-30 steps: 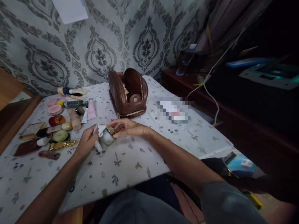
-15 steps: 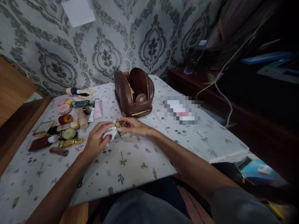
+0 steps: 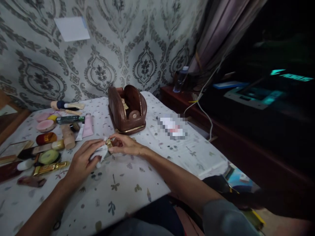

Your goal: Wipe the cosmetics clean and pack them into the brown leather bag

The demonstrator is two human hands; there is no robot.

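My left hand (image 3: 85, 155) is closed around a crumpled white tissue (image 3: 100, 153) low over the patterned tablecloth. Against that tissue, my right hand (image 3: 125, 144) pinches a small gold item (image 3: 108, 144), perhaps a cosmetic case; fingers hide most of it. Just behind my hands stands a brown leather bag (image 3: 128, 111), unzipped, with a gold thing (image 3: 125, 105) inside. Left of my left hand lie several cosmetics, among them a pink tube (image 3: 88, 125), a beige bottle (image 3: 68, 136), a green round compact (image 3: 49, 157) and a gold tube (image 3: 50, 167).
A pixelated flat object (image 3: 172, 126) lies right of the bag. A water bottle (image 3: 180, 79) stands on a dark red side table, with a white cable (image 3: 205, 114) hanging down. A dark computer screen glows at far right. Patterned wallpaper (image 3: 110, 49) rises behind the table.
The view has turned to the right, so everything sits further left and slightly lower. Both hands stay together at the tissue, and the gold item shows a little more.
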